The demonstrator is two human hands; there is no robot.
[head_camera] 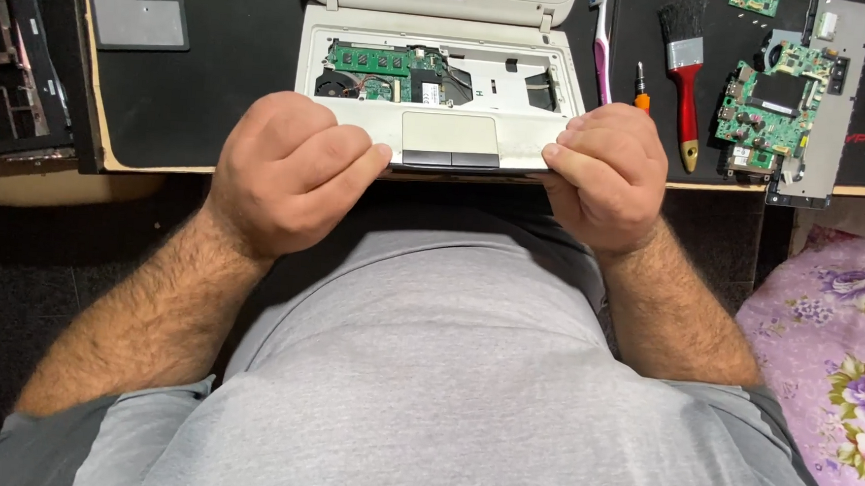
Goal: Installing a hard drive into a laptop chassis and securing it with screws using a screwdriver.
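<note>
Laptop [440,95], white and keyboardless, sat centre frame; your left hand [288,171] and right hand [604,173] pinched its front edge with curled fingers, apparently prying the palmrest.

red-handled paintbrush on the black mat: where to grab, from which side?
Take the red-handled paintbrush by its long red handle, coming from above with fingers closing across its width. It lies flat, bristles away from the person, and the handle narrows evenly with bare black mat either side; the orange-tipped screwdriver lies on its left.
</note>
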